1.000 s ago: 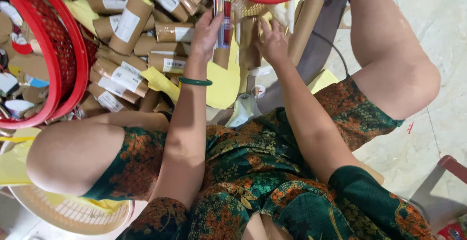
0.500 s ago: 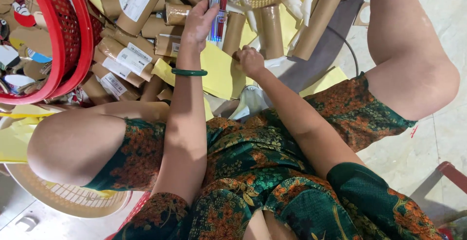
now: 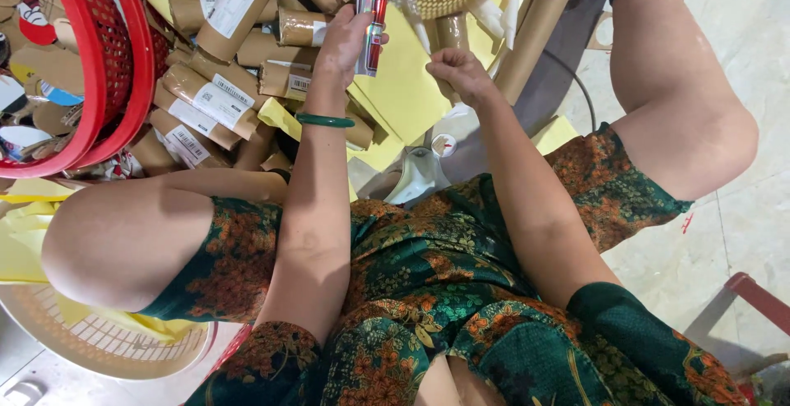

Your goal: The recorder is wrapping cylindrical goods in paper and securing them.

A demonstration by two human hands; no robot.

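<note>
Above the yellow paper (image 3: pixel 411 85):
Left hand (image 3: pixel 346 40): you are lifting the shiny tube (image 3: pixel 372 21) higher, gripping it.
Right hand (image 3: pixel 457 69): you are pulling it back, fist closed, contents hidden.

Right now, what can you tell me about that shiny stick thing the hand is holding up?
The shiny tube is slim and long, with a silvery, mirror-like wrap banded in red and darker colours. It stands nearly upright above the brown paper rolls. The left hand grips its lower half, fingers curled round it. Nothing else touches it.

Shiny red-and-silver box (image 3: pixel 372 21), brown paper parcels (image 3: pixel 216 97), yellow sheets (image 3: pixel 407 85), red baskets (image 3: pixel 90 69).
</note>
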